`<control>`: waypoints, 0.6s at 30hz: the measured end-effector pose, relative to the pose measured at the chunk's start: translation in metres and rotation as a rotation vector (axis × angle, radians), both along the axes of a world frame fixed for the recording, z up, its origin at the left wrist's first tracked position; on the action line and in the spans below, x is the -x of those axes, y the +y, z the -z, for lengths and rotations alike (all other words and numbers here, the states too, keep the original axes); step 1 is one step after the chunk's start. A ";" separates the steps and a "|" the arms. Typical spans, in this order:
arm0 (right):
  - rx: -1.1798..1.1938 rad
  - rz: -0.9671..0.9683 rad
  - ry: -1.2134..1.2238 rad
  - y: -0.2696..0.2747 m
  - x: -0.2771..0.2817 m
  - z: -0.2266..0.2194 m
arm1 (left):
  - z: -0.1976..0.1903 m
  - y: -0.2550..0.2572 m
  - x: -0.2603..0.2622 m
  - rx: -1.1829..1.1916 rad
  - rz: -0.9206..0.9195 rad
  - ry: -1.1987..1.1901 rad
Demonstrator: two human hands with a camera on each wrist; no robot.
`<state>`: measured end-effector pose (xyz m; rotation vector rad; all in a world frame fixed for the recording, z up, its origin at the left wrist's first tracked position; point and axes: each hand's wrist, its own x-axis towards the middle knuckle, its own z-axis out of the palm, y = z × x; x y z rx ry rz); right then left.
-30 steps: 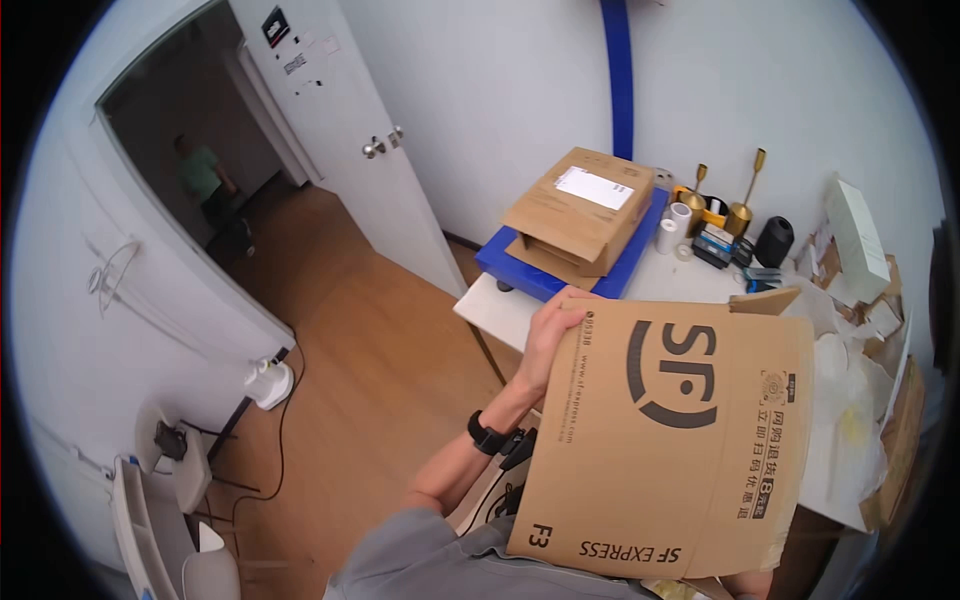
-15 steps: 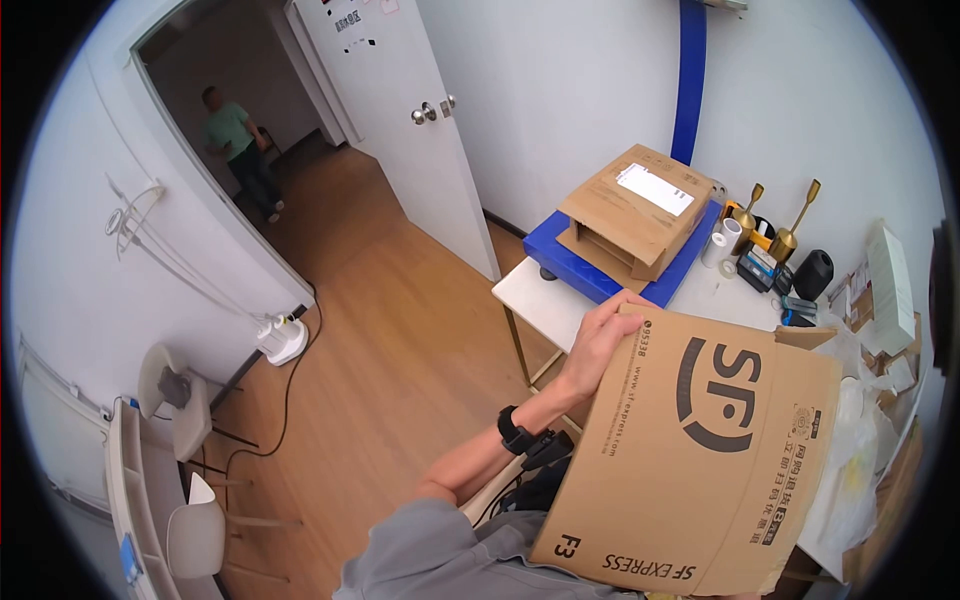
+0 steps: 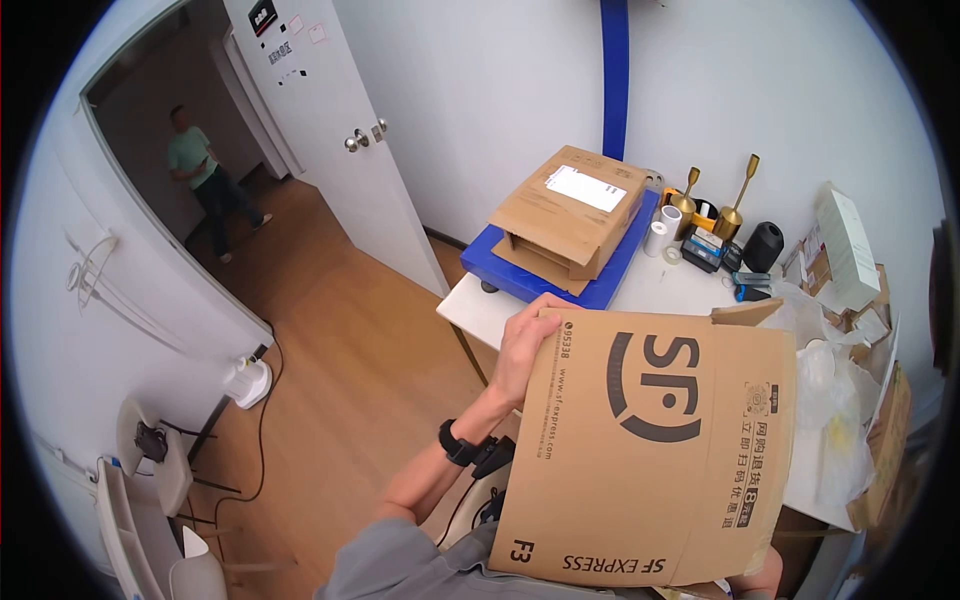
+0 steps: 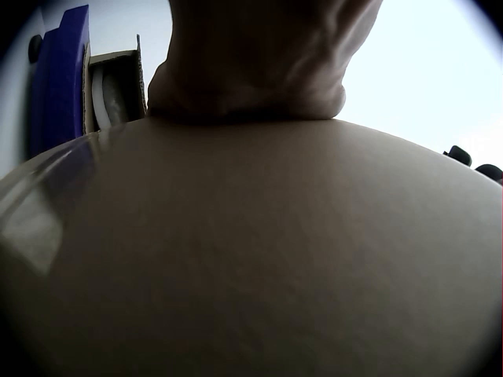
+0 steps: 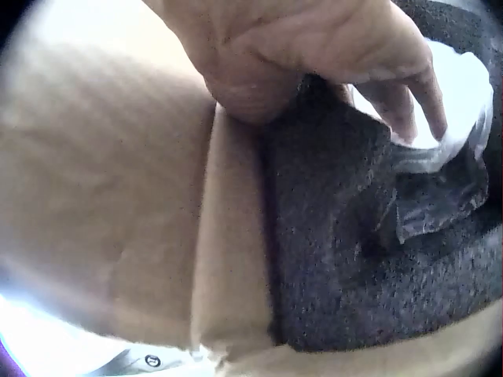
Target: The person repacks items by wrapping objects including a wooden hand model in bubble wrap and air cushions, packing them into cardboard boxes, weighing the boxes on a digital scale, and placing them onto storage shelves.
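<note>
A brown SF Express cardboard box point(image 3: 590, 490) is tilted up in front of me. At its upper left corner my left hand point(image 3: 522, 345) grips the edge, thumb over the printed face. The left wrist view shows that hand pressed to the smooth cardboard. My right hand point(image 5: 314, 47) is inside the box, hidden in the head view except for the forearm at the bottom edge. Its thumb lies by the box wall and its fingers curl over a dark grey foam insert point(image 5: 330, 267). The fingertips reach a white thing in clear plastic point(image 5: 464, 86) in the foam's hollow.
Another open cardboard box point(image 3: 570, 200) sits on a blue scale point(image 3: 500, 265) on the white table point(image 3: 470, 312). Rolls of tape, brass-coloured stands point(image 3: 735, 220) and a black bottle point(image 3: 763, 247) stand behind. Plastic wrap point(image 3: 840, 390) lies at right. A person point(image 3: 200, 165) is beyond the open door.
The head view swung left, then back right. Both hands keep their places on the box. The person beyond the doorway has moved and turned.
</note>
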<state>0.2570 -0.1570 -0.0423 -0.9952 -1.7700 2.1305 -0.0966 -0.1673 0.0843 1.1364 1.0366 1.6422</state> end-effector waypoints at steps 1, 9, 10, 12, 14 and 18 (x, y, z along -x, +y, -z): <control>-0.007 0.004 0.001 -0.005 0.000 0.000 | 0.000 -0.002 0.006 -0.015 0.003 0.050; -0.105 0.192 0.007 -0.037 -0.013 -0.006 | 0.035 0.017 0.015 0.213 0.247 -0.358; -0.116 0.225 0.012 -0.044 -0.011 -0.006 | 0.031 0.019 0.017 0.222 0.285 -0.348; -0.105 0.276 0.018 -0.070 -0.004 0.000 | 0.028 0.011 0.020 0.134 0.268 -0.242; -0.090 0.301 0.033 -0.092 0.007 0.006 | 0.035 0.009 0.027 0.163 0.284 -0.285; -0.067 0.349 0.083 -0.122 0.037 0.014 | 0.035 0.005 0.029 0.152 0.202 -0.320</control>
